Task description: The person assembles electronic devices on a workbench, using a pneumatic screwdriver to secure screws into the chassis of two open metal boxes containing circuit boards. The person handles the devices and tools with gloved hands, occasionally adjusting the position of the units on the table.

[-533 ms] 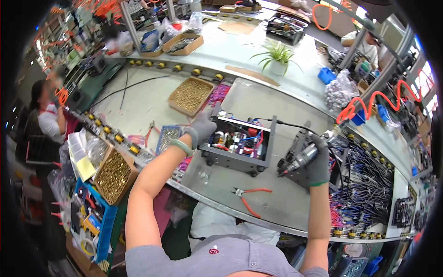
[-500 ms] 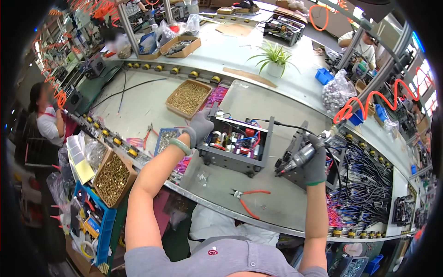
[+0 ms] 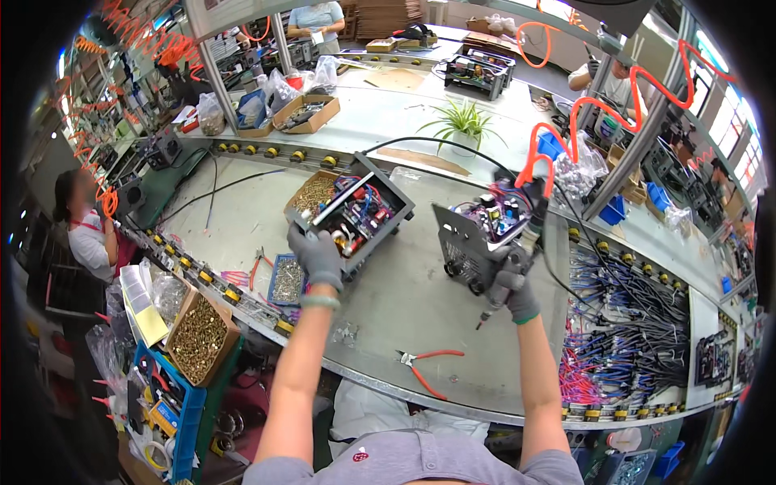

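Now your left hand (image 3: pixel 315 257) holds a box (image 3: pixel 378 240), and your right hand (image 3: pixel 517 297) holds a driver (image 3: pixel 495 307). Parts (image 3: pixel 361 214) are in it and the other box (image 3: pixel 462 242); both look open.

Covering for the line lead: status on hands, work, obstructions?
Left hand gripping open-topped case. Right hand holding power screwdriver, tip down. Orange-handled pliers loose on bench.

Looks like matt cloth on the left glove (image 3: pixel 318 257) and right glove (image 3: pixel 522 301). Got flat-finish metal on the left chassis (image 3: pixel 377 244) and right chassis (image 3: pixel 457 241), dull metal on the driver (image 3: pixel 494 304), kinda glossy plastic on the coiled hose (image 3: pixel 525 172). Also spotting super shiny brassy screws (image 3: pixel 196 333) in a matt cardboard box (image 3: pixel 221 354).
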Motion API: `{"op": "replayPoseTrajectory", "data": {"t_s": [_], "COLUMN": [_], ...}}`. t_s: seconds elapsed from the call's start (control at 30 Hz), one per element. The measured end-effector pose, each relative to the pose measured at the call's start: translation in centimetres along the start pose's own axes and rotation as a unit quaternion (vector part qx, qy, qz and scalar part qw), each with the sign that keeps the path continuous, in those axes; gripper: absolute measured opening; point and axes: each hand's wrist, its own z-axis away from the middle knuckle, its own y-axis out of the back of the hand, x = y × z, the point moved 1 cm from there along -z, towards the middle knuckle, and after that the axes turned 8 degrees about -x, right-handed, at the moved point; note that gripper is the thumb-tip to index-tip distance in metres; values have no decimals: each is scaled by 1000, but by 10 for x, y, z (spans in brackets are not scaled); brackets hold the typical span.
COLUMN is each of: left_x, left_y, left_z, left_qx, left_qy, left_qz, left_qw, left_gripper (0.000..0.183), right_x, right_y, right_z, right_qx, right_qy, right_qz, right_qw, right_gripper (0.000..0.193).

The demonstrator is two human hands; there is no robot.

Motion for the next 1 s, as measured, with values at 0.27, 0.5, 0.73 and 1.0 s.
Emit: {"op": "replayPoseTrajectory", "data": {"t_s": [0.27,0.5,0.73,1.0], "left_x": [8,-12,10,-9], "left_y": [48,39,-17,-34], "left_z": [138,81,166,154], "left_qx": [-241,-372,-288,-378], "left_qy": [-250,55,94,1], "left_qz": [-148,-11,-171,-93], "left_qw": [926,927,937,921], "left_gripper": [77,82,86,72], "right_x": [-24,-29,-19,-29], "right_y": [65,92,62,-24], "right_z": [38,61,129,182], "right_qx": [199,205,178,110], "right_qy": [-17,41,37,-23], "right_qz": [-66,91,131,-159], "right_qw": [978,974,975,981], "right_gripper": [29,26,33,31]}}
